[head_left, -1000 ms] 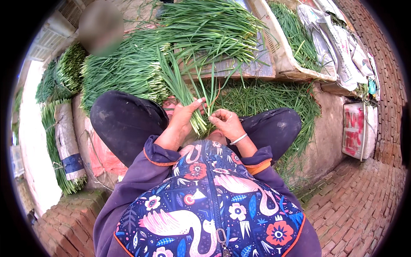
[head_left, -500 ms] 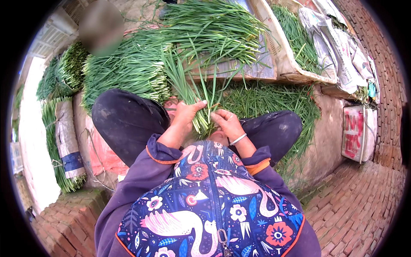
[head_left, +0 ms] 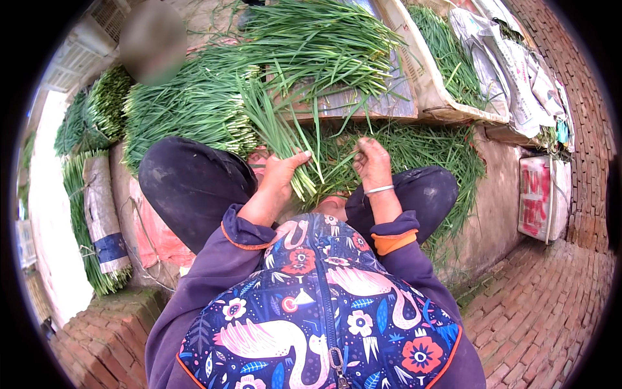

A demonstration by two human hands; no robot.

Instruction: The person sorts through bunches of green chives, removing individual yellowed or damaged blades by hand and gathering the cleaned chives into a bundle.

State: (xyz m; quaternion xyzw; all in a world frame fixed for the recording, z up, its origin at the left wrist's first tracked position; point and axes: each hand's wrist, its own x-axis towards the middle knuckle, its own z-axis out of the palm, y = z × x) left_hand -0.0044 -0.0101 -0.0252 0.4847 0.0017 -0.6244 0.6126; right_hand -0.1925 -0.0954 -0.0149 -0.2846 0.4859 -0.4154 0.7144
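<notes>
My left hand (head_left: 280, 178) is closed around a small bunch of garlic chives (head_left: 262, 120). Their pale cut ends stick out below the fingers, and the green leaves point up and away. One loose blade hangs beside the thumb. My right hand (head_left: 372, 162), with a white bangle at the wrist, is raised apart from the bunch, its fingers curled together. Whatever those fingertips may pinch is too small to make out. Under that hand lies a spread of loose green leaves (head_left: 421, 152) on the ground.
Ahead, a large heap of chives (head_left: 324, 45) rests on a board (head_left: 398, 97). More are stacked in a pile (head_left: 188, 110) by my left knee. At right stand a pale crate (head_left: 424, 78) of greens and a red-and-white basket (head_left: 536, 194). A wrapped bundle (head_left: 100, 207) lies far left.
My right hand has moved right and slightly away from me, off the bunch, to above the loose leaves. The left hand keeps its hold on the chives in nearly the same place.
</notes>
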